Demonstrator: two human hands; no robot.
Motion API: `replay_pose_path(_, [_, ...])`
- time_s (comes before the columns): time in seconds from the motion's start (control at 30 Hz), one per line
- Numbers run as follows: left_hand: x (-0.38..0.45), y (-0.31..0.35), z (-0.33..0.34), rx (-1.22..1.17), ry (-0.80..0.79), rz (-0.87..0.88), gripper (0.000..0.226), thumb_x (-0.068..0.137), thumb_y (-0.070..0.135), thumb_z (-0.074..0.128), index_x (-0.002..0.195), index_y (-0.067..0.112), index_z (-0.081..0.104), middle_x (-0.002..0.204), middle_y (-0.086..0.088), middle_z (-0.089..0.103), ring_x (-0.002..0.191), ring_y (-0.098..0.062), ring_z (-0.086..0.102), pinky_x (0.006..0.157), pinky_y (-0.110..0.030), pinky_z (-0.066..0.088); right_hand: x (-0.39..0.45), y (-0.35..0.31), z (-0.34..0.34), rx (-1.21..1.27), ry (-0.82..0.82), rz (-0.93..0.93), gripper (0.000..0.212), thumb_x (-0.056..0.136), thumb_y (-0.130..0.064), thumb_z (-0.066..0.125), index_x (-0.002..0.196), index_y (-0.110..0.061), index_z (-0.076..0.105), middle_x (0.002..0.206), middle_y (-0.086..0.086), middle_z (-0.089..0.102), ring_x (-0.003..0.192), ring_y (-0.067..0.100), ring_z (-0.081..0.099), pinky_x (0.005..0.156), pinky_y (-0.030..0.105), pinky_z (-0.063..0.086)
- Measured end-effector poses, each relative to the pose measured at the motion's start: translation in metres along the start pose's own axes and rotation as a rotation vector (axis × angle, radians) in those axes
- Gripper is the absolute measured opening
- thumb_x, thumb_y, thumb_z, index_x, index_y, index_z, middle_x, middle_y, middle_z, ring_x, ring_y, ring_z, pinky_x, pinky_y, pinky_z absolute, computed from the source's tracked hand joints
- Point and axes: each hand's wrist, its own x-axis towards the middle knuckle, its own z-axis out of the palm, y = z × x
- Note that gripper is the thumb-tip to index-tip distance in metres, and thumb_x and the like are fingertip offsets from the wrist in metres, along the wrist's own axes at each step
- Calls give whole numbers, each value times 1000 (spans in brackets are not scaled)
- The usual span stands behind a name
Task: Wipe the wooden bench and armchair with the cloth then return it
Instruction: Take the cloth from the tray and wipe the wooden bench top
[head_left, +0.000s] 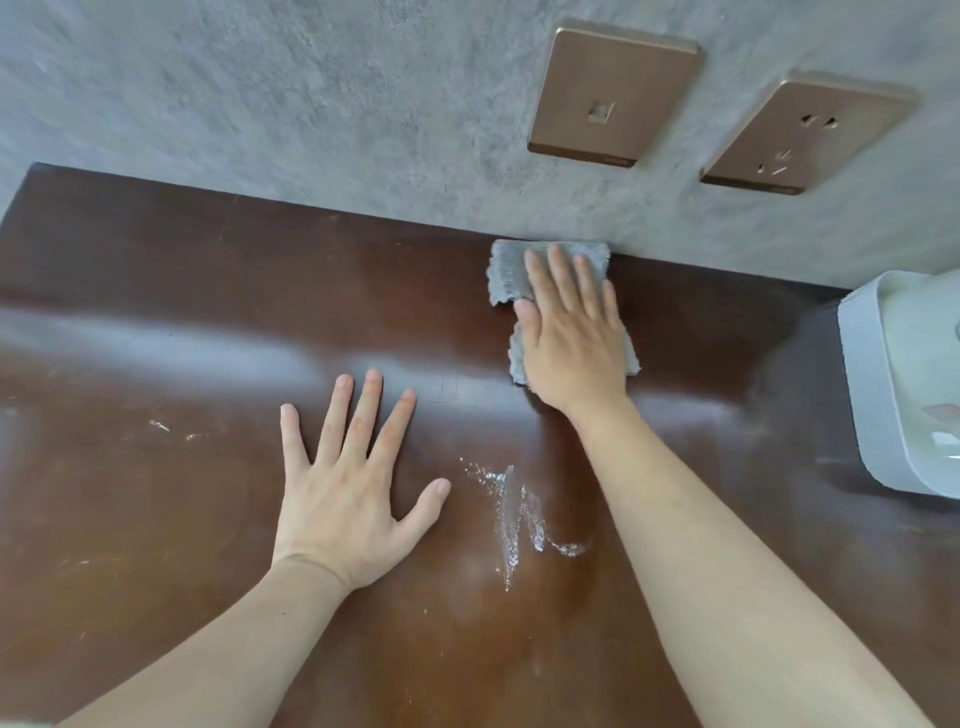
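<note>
Flat, right hand (571, 338) fingers spread on cloth (506, 270) at bench (156, 291) back edge, left hand (348, 493) splayed, empty

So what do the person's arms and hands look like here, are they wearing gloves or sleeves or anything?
Nothing is worn that shows. The left hand and right hand are both bare, with no gloves, rings or wristbands visible. Both forearms are bare too, right down to the bottom edge of the picture, so no sleeve comes into view. The fingernails look short and unpainted.
</note>
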Motion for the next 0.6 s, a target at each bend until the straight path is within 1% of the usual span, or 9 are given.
replay_pose_path(0.07, [0, 0, 1, -1, 12, -2, 85, 90, 72, 29, 157, 20, 37, 166, -10, 24, 154, -32, 18, 115, -70, 14, -14, 50, -8, 0, 32, 186, 56, 106, -46, 16, 159, -28, 9, 168, -4, 5, 155, 19, 0, 125, 44, 2])
replay_pose_path(0.13, [0, 0, 3, 0, 26, -2, 85, 90, 72, 28, 156, 19, 38, 166, -10, 24, 154, -32, 18, 115, -70, 14, -31, 95, -19, -15, 80, 353, 56, 107, -43, 21, 159, -24, 15, 167, 1, 13, 154, 24, 8, 124, 49, 8])
replay_pose_path(0.2, [0, 0, 5, -2, 38, 2, 86, 90, 73, 28, 156, 19, 38, 166, -11, 24, 154, -33, 18, 115, -70, 14, -43, 126, -29, -15, 112, 486, 55, 107, -38, 22, 158, -20, 19, 166, 6, 17, 153, 27, 11, 122, 52, 12])
replay_pose_path(0.27, [0, -1, 6, 1, 40, 8, 86, 90, 73, 28, 156, 18, 38, 166, -11, 24, 154, -33, 18, 115, -71, 14, -46, 139, -35, 12, 110, 607, 55, 107, -38, 18, 159, -20, 16, 167, 6, 12, 153, 27, 7, 122, 53, 9])
replay_pose_path(0.37, [0, 0, 6, 4, 52, 7, 87, 91, 74, 27, 156, 18, 38, 165, -12, 24, 154, -34, 18, 114, -71, 15, -35, 127, -33, 11, 84, 732, 58, 105, -40, 11, 160, -22, 6, 168, 2, 2, 154, 26, -3, 124, 49, -1])
replay_pose_path(0.4, [1, 0, 6, 8, 50, 5, 87, 91, 74, 26, 156, 18, 37, 165, -13, 25, 154, -34, 18, 114, -71, 15, -29, 116, -32, 6, 75, 734, 58, 105, -40, 10, 160, -21, 4, 168, 2, 0, 154, 26, -4, 123, 49, -2])
replay_pose_path(0.47, [0, 1, 5, 11, 44, 5, 88, 91, 74, 25, 157, 18, 37, 165, -13, 25, 154, -34, 18, 114, -71, 15, -16, 85, -27, -12, 49, 655, 58, 106, -40, 12, 160, -19, 4, 168, 1, 0, 154, 27, -4, 123, 50, -3])
replay_pose_path(0.6, [-1, 2, 5, 15, 49, -4, 87, 91, 74, 24, 157, 19, 35, 166, -11, 23, 154, -33, 17, 114, -70, 14, 1, 8, -10, -42, 8, 328, 57, 106, -42, 12, 159, -23, 2, 168, -3, -3, 154, 24, -8, 123, 47, -7])
